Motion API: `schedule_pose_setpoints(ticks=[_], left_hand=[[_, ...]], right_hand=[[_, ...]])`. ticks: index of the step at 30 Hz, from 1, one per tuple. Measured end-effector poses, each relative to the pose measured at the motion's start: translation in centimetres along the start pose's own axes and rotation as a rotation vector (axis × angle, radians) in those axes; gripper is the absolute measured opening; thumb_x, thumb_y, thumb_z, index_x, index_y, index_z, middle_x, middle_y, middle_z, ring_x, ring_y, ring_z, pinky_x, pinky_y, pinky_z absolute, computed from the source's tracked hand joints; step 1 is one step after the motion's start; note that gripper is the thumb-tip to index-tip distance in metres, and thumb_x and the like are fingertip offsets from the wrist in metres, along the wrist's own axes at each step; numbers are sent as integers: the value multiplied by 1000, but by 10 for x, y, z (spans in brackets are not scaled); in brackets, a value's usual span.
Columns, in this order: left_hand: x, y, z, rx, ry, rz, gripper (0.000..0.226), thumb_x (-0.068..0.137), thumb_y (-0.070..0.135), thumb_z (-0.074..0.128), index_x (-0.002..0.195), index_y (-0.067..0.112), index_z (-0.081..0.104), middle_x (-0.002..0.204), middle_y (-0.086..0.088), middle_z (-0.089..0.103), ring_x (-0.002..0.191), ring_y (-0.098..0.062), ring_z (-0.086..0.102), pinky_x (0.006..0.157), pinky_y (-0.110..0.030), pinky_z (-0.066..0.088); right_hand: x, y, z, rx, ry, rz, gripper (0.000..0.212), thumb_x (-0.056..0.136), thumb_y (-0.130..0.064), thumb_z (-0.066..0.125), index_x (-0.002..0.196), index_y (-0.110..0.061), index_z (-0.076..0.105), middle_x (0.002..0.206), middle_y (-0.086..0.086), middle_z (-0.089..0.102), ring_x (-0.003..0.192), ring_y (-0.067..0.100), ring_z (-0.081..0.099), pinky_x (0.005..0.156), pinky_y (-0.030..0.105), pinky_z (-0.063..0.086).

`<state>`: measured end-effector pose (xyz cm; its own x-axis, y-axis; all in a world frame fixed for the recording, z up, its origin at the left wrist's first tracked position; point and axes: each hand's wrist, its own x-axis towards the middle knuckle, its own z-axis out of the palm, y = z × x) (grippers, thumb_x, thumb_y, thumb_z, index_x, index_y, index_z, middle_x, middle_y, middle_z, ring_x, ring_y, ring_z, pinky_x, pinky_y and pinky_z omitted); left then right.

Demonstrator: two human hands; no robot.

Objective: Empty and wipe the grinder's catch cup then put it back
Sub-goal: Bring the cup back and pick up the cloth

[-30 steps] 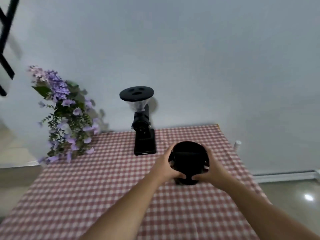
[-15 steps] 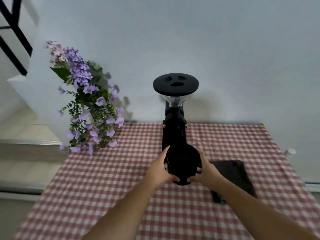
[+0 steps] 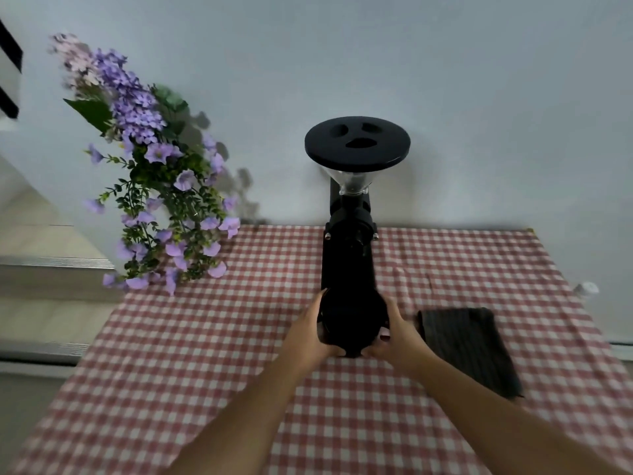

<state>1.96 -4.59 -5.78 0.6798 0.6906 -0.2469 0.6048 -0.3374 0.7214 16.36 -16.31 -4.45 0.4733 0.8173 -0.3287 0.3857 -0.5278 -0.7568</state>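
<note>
You cradle the catch cup (image 3: 352,320) with your left hand (image 3: 310,337) and right hand (image 3: 397,337) wrapped around its sides, squared to the grinder (image 3: 349,248) at twelve o'clock for reseating.

Looks like a home, a dining or coffee corner. Table with red-and-white checked tablecloth (image 3: 212,337) pushed against a plain pale wall (image 3: 445,80). Black coffee grinder (image 3: 349,234) stands on it, purple artificial flowers (image 3: 150,173) beside, folded dark cloth (image 3: 469,347) nearby. Stair steps (image 3: 41,241) and dark railing (image 3: 8,80) at left.
</note>
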Motion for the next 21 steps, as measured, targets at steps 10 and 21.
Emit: schedule_pose_setpoints(ticks=[10,21], left_hand=[[12,60,-10,501,77,285,117,67,73,70,156,33,5,164,4,9,150,-19,9,122,-42,12],[55,152,119,640,-257,292,86,94,44,59,157,19,7,165,-4,11,149,-25,16,118,-42,23]], right_hand=[[-16,20,-56,-103,-30,45,102,78,-17,74,148,-39,2,148,3,40,113,18,56,84,25,52],[-30,106,-143,-239,195,299,57,82,-32,67,132,-31,41,131,-1,53,114,16,54,94,34,48]])
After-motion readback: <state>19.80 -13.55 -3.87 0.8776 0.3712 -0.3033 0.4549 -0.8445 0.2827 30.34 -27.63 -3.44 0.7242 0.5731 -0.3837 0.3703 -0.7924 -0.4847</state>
